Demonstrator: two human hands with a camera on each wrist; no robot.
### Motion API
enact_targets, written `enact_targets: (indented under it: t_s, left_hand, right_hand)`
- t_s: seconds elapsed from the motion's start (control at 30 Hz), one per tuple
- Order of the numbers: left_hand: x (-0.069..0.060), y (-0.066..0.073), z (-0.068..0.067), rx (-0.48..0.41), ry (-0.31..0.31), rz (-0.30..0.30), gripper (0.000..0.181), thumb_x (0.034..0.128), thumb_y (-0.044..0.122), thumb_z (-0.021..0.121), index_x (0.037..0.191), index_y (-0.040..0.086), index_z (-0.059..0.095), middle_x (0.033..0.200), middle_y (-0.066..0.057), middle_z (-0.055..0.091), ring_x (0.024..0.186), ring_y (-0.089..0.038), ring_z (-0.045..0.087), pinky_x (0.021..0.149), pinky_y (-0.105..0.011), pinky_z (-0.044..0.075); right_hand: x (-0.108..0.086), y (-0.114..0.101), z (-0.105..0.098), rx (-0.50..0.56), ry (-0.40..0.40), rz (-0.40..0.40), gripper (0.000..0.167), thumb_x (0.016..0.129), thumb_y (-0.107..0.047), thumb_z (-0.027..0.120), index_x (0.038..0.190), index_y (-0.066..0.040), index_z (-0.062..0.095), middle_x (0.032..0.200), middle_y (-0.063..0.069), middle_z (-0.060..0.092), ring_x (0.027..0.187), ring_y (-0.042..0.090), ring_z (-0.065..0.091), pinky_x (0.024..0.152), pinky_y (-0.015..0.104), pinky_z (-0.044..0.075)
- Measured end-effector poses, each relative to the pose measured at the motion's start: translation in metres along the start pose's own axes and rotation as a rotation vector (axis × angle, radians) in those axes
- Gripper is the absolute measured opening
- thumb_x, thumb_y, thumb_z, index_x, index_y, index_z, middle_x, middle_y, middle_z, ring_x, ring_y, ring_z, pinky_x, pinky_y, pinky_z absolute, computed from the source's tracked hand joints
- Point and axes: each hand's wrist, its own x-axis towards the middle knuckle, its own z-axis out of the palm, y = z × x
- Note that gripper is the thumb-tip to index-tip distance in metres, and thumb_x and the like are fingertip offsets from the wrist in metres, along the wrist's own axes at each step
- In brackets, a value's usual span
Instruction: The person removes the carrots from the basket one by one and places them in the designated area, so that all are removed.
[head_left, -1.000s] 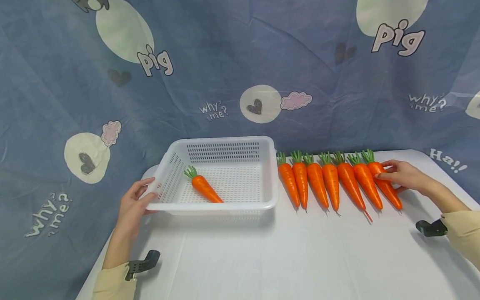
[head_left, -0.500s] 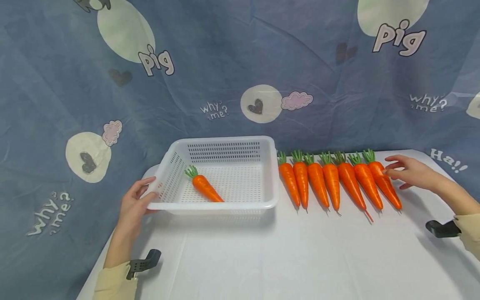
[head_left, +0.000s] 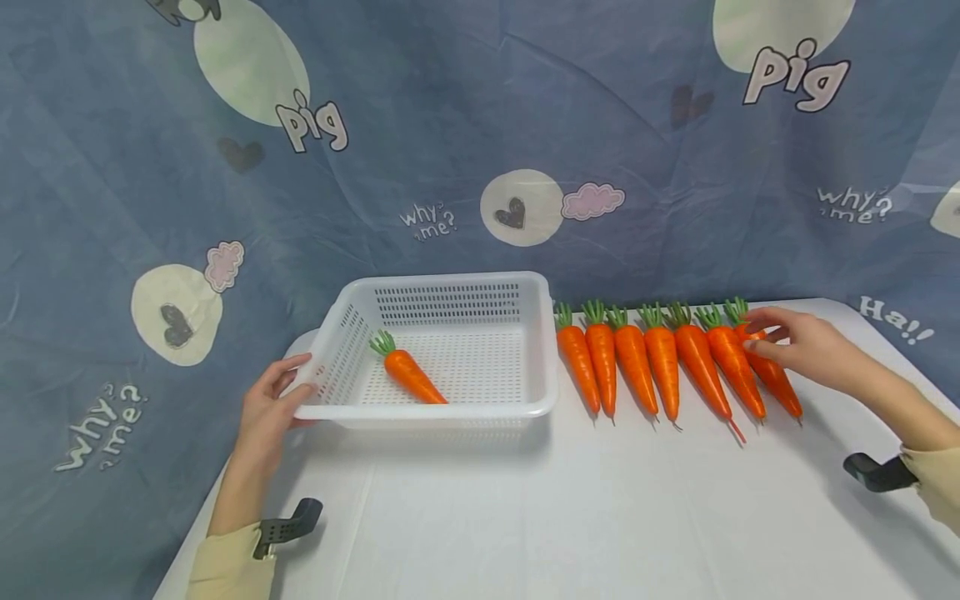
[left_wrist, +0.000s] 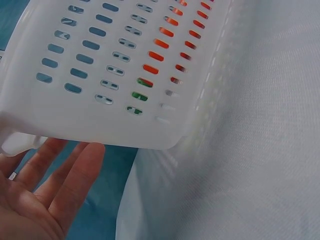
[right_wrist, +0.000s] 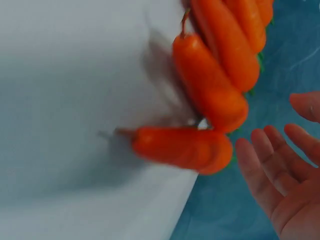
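A white perforated plastic basket [head_left: 540,367] stands on the table at centre left, with one carrot [head_left: 408,375] lying slanted inside. My left hand [head_left: 262,408] holds the basket's left rim; in the left wrist view its fingers [left_wrist: 75,190] reach under the rim. To the right of the basket lies a row of several carrots, green tops toward the back. My right hand [head_left: 802,346] hovers over the upper part of the rightmost carrot [head_left: 776,379], fingers loosely bent. The right wrist view shows the fingers [right_wrist: 255,175] spread beside the carrots, a small gap between.
The row's leftmost carrot [head_left: 577,367] lies close against the basket's right side. A white cloth covers the table [head_left: 570,517]. Behind it hangs a blue patterned curtain [head_left: 420,125], close to the table's back edge.
My right hand drew back rightward from the rightmost carrot, then came back left over its upper part. The left hand and the basket have stayed in place.
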Motion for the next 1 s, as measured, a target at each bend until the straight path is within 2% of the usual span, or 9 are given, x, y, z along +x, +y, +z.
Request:
enact_targets:
  t_s: [0.13,0.2,0.23,0.33,0.43,0.5,0.73,0.83,1.0]
  left_hand:
    - [-0.006,0.008,0.003,0.015,0.005,-0.013,0.045,0.0919,0.018,0.065,0.136,0.022,0.057,0.132,-0.010,0.056,0.099,-0.016,0.059,0.064,-0.032,0.057]
    - [-0.006,0.008,0.003,0.018,-0.003,-0.010,0.046,0.0916,0.019,0.065,0.136,0.022,0.057,0.130,-0.008,0.057,0.098,-0.015,0.059,0.065,-0.033,0.057]
    - [-0.004,0.005,0.001,-0.015,-0.008,-0.002,0.045,0.0908,0.017,0.066,0.135,0.022,0.058,0.129,-0.008,0.058,0.097,-0.015,0.060,0.062,-0.033,0.057]
    - [-0.007,0.009,0.002,0.010,-0.014,-0.004,0.046,0.0919,0.016,0.063,0.137,0.021,0.056,0.130,-0.008,0.057,0.100,-0.016,0.059,0.065,-0.032,0.057]
    - [-0.008,0.011,0.004,0.011,0.015,-0.025,0.046,0.0919,0.012,0.061,0.137,0.019,0.056,0.129,-0.008,0.057,0.099,-0.016,0.059,0.064,-0.031,0.057]
    - [-0.011,0.017,0.005,0.032,0.029,-0.042,0.045,0.0923,0.012,0.060,0.137,0.019,0.055,0.128,-0.007,0.057,0.098,-0.015,0.059,0.065,-0.031,0.057]
    - [-0.015,0.020,0.004,0.051,0.016,-0.052,0.047,0.0937,0.012,0.058,0.140,0.018,0.052,0.129,-0.007,0.055,0.098,-0.012,0.059,0.066,-0.030,0.057]
    - [-0.015,0.021,0.003,0.051,0.010,-0.060,0.047,0.0946,0.013,0.058,0.141,0.018,0.051,0.132,-0.009,0.053,0.099,-0.013,0.058,0.066,-0.029,0.057]
    - [-0.013,0.021,0.004,0.036,-0.005,-0.049,0.047,0.0948,0.013,0.058,0.141,0.018,0.051,0.130,-0.008,0.054,0.099,-0.015,0.058,0.065,-0.031,0.057]
  right_hand:
    - [-0.001,-0.015,0.004,-0.015,0.026,-0.060,0.041,0.092,-0.014,0.067,0.128,0.003,0.057,0.115,0.022,0.064,0.099,0.036,0.061,0.070,0.024,0.051]
    - [-0.001,-0.023,0.006,-0.001,0.026,-0.084,0.041,0.093,-0.015,0.067,0.129,0.001,0.058,0.116,0.020,0.064,0.099,0.034,0.061,0.071,0.025,0.052]
    - [-0.002,-0.027,0.006,0.003,0.024,-0.094,0.041,0.093,-0.015,0.067,0.130,0.000,0.057,0.117,0.019,0.064,0.099,0.033,0.061,0.071,0.026,0.052]
    - [-0.002,-0.040,0.010,0.019,0.012,-0.112,0.043,0.094,-0.017,0.067,0.132,-0.002,0.056,0.118,0.017,0.064,0.100,0.031,0.061,0.076,0.032,0.053]
    - [-0.001,-0.054,0.013,0.043,-0.009,-0.130,0.044,0.094,-0.018,0.067,0.134,-0.003,0.055,0.120,0.017,0.063,0.101,0.031,0.061,0.079,0.041,0.053]
    - [0.001,-0.063,0.015,0.056,-0.021,-0.144,0.044,0.094,-0.020,0.067,0.134,-0.005,0.055,0.121,0.016,0.063,0.102,0.030,0.061,0.079,0.044,0.054]
    - [0.003,-0.095,0.021,0.074,-0.040,-0.217,0.043,0.094,-0.023,0.068,0.134,-0.012,0.056,0.121,0.006,0.063,0.101,0.021,0.060,0.082,0.039,0.052]
    - [0.004,-0.109,0.025,0.065,-0.045,-0.250,0.042,0.094,-0.024,0.068,0.134,-0.015,0.056,0.121,0.002,0.063,0.098,0.017,0.061,0.079,0.035,0.054]
    - [0.005,-0.131,0.028,0.078,-0.055,-0.318,0.043,0.093,-0.022,0.069,0.134,-0.017,0.057,0.122,-0.001,0.062,0.099,0.014,0.060,0.079,0.039,0.053]
